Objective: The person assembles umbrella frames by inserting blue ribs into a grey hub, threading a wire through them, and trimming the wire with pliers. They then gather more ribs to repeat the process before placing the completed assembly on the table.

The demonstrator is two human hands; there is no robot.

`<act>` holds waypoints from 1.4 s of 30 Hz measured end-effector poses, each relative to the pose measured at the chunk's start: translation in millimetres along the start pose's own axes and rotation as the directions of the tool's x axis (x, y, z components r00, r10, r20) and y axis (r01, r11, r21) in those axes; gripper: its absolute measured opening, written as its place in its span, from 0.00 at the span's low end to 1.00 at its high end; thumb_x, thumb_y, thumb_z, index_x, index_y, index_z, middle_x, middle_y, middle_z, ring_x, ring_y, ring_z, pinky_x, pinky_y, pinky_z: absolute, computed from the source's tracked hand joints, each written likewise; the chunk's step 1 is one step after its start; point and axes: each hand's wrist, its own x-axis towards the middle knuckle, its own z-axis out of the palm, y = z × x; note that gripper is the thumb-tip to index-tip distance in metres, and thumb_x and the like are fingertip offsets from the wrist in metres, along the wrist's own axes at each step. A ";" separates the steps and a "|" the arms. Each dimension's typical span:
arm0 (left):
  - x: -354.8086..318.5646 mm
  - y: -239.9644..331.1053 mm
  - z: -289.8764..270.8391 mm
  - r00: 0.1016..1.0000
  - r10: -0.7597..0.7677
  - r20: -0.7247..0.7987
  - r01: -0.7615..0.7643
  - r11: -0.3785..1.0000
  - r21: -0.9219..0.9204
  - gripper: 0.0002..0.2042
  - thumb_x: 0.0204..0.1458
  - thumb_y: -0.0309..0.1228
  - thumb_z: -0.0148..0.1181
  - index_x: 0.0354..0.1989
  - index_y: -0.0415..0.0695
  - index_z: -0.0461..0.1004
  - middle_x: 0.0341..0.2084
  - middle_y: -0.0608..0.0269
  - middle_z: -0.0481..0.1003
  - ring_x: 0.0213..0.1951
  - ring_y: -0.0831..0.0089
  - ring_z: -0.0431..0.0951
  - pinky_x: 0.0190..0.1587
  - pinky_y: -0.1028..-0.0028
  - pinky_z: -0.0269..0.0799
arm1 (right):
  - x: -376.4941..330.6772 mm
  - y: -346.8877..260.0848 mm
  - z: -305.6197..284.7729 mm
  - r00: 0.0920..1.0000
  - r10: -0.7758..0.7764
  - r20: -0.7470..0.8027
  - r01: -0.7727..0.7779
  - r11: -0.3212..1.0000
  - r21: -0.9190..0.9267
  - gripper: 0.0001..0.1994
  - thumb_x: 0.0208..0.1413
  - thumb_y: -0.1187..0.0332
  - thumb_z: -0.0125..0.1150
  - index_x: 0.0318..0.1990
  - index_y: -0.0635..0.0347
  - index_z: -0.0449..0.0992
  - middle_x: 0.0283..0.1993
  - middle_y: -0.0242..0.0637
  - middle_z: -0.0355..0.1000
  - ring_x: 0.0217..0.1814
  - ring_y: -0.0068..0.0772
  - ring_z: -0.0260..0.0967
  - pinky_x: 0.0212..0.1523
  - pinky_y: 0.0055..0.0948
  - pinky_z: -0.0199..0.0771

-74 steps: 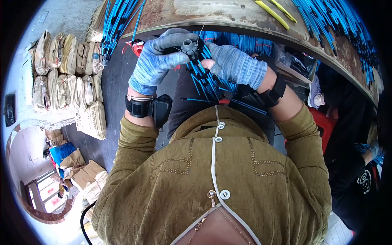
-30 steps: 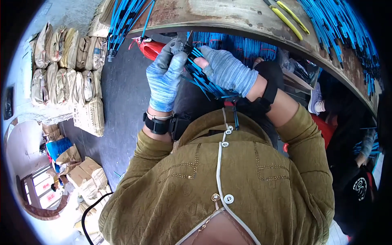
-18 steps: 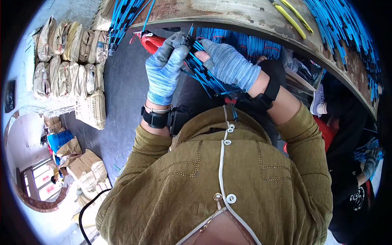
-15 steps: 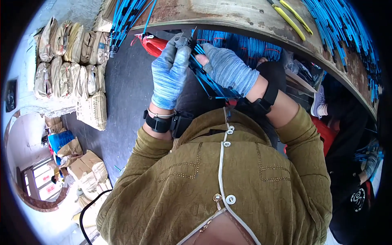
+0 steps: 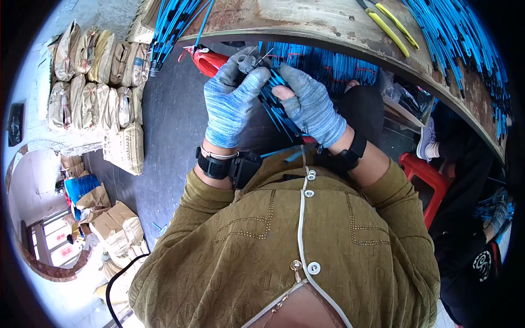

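Note:
My left hand (image 5: 232, 98), in a blue knit glove, is closed around a small grey ridged fitting (image 5: 247, 63). A thin dark wire-like piece sticks out beside the fitting. My right hand (image 5: 314, 106), gloved alike with a bare thumb tip, is closed at a bundle of thin blue tubes (image 5: 276, 109) that slants between both hands, below the table edge. Its fingertips are partly hidden, so the exact grip does not show. More loose blue tubes (image 5: 284, 153) lie across my lap.
Yellow-handled pliers (image 5: 388, 27) lie on the worn wooden table (image 5: 306, 16). Blue tube bundles hang over its left (image 5: 169, 33) and right (image 5: 454, 44) ends. Wrapped packages (image 5: 93, 82) are stacked at left. A red stool (image 5: 432, 177) and a co-worker's gloved hand (image 5: 496, 216) are at right.
My right hand has turned more upright, its forearm drawing in toward my body. The fitting in my left hand has tilted and shifted slightly right. The red stool shows more.

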 end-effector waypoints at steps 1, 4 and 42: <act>-0.1 -0.2 -3.8 0.999 -0.005 0.040 0.005 1.000 -0.017 0.17 0.46 0.22 0.59 0.47 0.36 0.69 0.34 0.67 0.74 0.35 0.82 0.71 0.41 0.83 0.67 | -0.6 1.8 -1.4 0.996 0.032 0.078 -0.035 0.999 0.028 0.20 0.56 0.55 0.48 0.42 0.67 0.69 0.34 0.54 0.69 0.35 0.51 0.69 0.33 0.36 0.71; -0.4 -3.4 -15.6 0.992 -0.016 0.122 0.023 0.998 -0.054 0.18 0.46 0.23 0.59 0.48 0.36 0.69 0.35 0.67 0.74 0.36 0.82 0.71 0.41 0.83 0.67 | 4.0 4.2 -5.6 0.967 0.094 0.235 -0.114 0.991 0.072 0.20 0.57 0.54 0.47 0.41 0.67 0.70 0.34 0.53 0.69 0.35 0.50 0.69 0.34 0.36 0.70; -17.0 -2.6 -17.3 0.939 -0.031 0.342 0.033 0.999 -0.002 0.18 0.47 0.25 0.60 0.45 0.38 0.64 0.42 0.56 0.72 0.45 0.73 0.71 0.48 0.73 0.67 | 3.9 11.7 -14.4 0.932 -0.078 0.355 0.020 0.986 0.164 0.12 0.55 0.61 0.49 0.39 0.59 0.72 0.33 0.47 0.70 0.35 0.46 0.69 0.38 0.39 0.70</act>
